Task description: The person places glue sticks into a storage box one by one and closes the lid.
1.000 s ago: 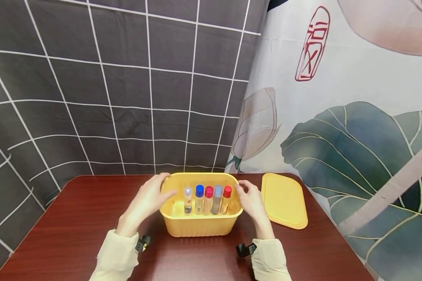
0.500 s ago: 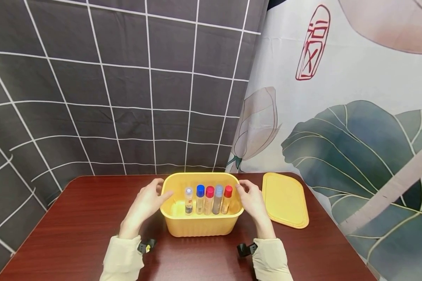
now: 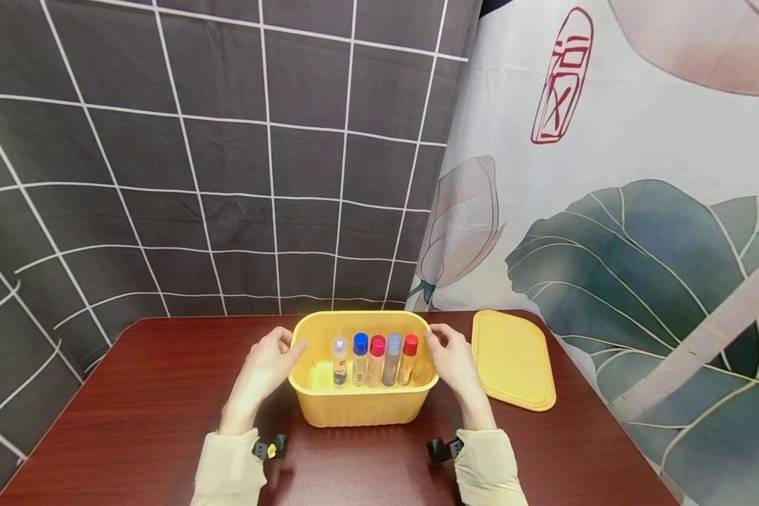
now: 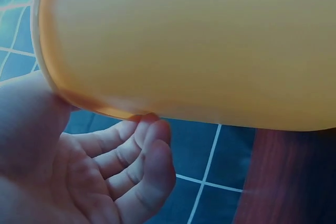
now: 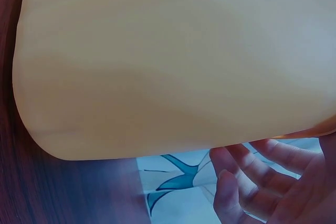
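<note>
A yellow plastic storage box stands on the table with its top open. Inside it, several slim clear tubes stand upright in a row, with white, blue, red and pale blue caps. My left hand grips the box's left rim, thumb over the edge and fingers against the outer wall. In the left wrist view, those fingers curl against the wall. At the right rim, my right hand holds on the same way. The fingers touch the outer wall in the right wrist view; the thumb is hidden there.
A flat yellow lid lies to the right of the box, near the table's right edge. Behind the dark red wooden table hangs a grey grid cloth. A white printed cloth hangs at the right.
My left hand has shifted slightly down and its thumb has drawn back toward the left rim. The right hand, box, tubes and lid have stayed almost still.
</note>
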Demonstrator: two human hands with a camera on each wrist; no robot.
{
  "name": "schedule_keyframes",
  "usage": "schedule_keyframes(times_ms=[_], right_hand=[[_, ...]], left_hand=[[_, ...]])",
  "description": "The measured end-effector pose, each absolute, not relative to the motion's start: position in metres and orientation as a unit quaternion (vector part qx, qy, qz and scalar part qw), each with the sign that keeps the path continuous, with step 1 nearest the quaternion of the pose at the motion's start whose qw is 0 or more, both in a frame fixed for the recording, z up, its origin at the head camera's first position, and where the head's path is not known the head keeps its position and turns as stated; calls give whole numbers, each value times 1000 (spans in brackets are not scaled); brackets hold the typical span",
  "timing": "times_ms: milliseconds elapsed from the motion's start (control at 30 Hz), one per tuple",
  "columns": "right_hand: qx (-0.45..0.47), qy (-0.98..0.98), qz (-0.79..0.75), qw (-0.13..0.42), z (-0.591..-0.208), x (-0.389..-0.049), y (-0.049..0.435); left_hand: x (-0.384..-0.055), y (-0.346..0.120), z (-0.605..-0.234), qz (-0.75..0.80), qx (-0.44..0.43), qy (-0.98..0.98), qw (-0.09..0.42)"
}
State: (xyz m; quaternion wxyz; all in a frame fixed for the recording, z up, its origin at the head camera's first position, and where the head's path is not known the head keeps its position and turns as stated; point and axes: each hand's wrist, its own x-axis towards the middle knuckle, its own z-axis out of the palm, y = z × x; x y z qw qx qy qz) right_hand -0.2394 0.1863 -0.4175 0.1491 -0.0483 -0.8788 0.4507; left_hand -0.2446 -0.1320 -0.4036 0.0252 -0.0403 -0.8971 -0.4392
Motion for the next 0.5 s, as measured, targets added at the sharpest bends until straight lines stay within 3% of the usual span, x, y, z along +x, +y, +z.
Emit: schedule_keyframes(times_ms=[500], right_hand=[[-64, -859, 478, 170, -419, -236, 203]], left_hand=[[-242, -129, -409, -457, -36, -888, 37]])
